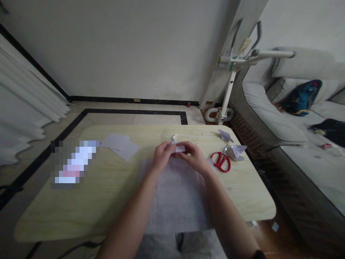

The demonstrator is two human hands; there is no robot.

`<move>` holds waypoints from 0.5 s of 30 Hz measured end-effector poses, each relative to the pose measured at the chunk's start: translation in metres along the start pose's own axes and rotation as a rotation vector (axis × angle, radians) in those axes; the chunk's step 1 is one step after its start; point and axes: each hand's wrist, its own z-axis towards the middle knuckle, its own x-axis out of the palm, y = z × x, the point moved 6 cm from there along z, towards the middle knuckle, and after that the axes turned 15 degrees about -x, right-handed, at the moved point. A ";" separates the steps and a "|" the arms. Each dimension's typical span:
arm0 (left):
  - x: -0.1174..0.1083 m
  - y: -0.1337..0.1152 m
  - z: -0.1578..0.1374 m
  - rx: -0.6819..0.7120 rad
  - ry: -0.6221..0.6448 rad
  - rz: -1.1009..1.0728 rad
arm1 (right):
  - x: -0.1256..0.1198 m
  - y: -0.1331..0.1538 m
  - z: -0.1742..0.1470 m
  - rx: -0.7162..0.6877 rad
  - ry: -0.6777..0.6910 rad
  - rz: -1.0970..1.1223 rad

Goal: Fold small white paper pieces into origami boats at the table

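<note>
Between both hands, over the far half of the table, is a small piece of folded white paper (178, 148). My left hand (162, 154) pinches its left side, and my right hand (194, 155) closes on its right side with the fingers bent. A narrow folded tip of the paper sticks up beyond the fingers. Part of it is hidden behind them. Below the hands lies a large printed sheet (178, 198), flat on the wooden table (113, 201). Scissors with red handles (221, 161) rest just right of my right hand.
Two folded paper pieces, one flatter (225, 136) and one bulkier (236, 152), sit at the table's right end by the scissors. Loose white paper squares (121, 144) lie at left, beside a blurred-out patch (77, 163). A grey sofa (277, 118) stands close on the right.
</note>
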 end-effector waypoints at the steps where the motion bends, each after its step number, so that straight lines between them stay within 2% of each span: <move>1: 0.001 -0.002 -0.001 0.017 0.006 0.021 | -0.001 -0.001 0.000 -0.003 -0.006 -0.013; 8: 0.005 -0.014 -0.008 0.116 0.022 0.124 | -0.003 -0.007 -0.001 0.077 -0.060 0.123; 12: 0.007 -0.017 -0.010 0.127 0.017 0.154 | -0.003 -0.010 -0.002 0.133 -0.091 0.223; 15: 0.006 -0.016 -0.009 0.114 0.018 0.145 | -0.002 -0.013 -0.002 0.126 -0.086 0.230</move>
